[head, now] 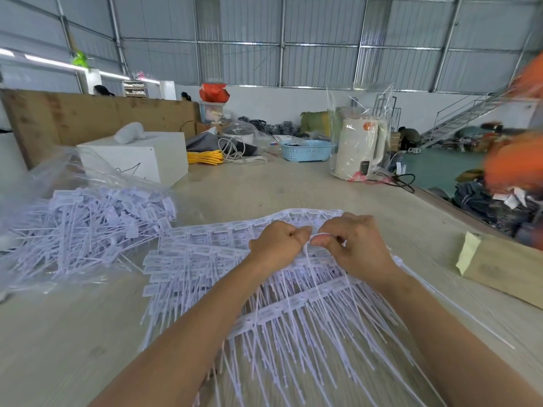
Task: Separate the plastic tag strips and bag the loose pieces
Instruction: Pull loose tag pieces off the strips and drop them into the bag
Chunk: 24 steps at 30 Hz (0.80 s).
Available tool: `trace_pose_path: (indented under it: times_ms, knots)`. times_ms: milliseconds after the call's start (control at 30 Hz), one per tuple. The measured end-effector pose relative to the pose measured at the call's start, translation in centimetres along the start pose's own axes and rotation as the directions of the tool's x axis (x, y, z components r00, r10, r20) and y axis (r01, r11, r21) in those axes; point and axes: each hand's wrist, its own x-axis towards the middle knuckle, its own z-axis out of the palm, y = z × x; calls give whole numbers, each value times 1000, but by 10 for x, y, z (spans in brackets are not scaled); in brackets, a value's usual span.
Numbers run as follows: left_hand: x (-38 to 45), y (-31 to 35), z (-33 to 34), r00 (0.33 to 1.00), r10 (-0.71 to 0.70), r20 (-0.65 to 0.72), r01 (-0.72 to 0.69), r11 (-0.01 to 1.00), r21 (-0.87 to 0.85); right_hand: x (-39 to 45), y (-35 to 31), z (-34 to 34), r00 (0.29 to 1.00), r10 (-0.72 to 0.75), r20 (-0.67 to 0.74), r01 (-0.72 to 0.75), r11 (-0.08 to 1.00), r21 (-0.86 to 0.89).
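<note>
One table (279, 186) carries your work. One stack of joined tag strips (205, 259) lies in front of you; layers too many to count. One clear bag (73, 183) to your left holds a heap of loose tags (97, 224). Your two hands meet over the stack: left hand (277, 242) fisted, right hand (355, 245) pinching, both closed on one tag (308, 251).

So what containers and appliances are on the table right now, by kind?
Clear plastic bag of loose tags: 1
Blue basket: 1
White kettle: 1
White box: 1
Brown envelope: 1
Total: 5
</note>
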Motion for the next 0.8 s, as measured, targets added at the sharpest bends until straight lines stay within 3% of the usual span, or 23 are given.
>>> trace_pose_path:
  times_ms: [200, 233, 300, 367, 400, 533, 667, 733, 800]
  knots:
    - [-3, 4, -4, 1000, 16, -4, -16, 1000, -22, 1, 1, 6, 998, 41, -48, -37, 995, 93]
    - [-4, 4, -5, 1000, 24, -4, -24, 1000, -18, 1, 1, 7, 995, 91, -48, -84, 988, 129]
    - [-5, 0, -6, 999, 47, 17, -47, 999, -11, 3, 9, -1, 941, 331, -76, -311, 930, 198]
    - [-7, -5, -8, 995, 97, 18, -97, 995, 4, 2, 25, -17, 810, 577, -102, -515, 785, 344]
    - [-7, -7, -8, 992, 127, 9, -127, 991, 47, 0, 29, -23, 771, 632, -82, -537, 713, 452]
    - [-8, -7, -3, 984, 179, 12, -179, 972, 151, 6, 17, -27, 760, 647, 64, -386, 370, 845]
    - [-4, -16, -12, 989, 131, 74, -133, 991, 33, 15, 6, -36, 721, 648, 244, -321, 1, 947]
    - [-3, -17, -18, 982, 162, 94, -163, 987, 0, 12, 6, -40, 686, 648, 332, -377, -73, 923]
    - [-2, -15, -21, 979, 178, 103, -177, 984, -17, 9, 2, -36, 650, 656, 383, -490, -24, 872]
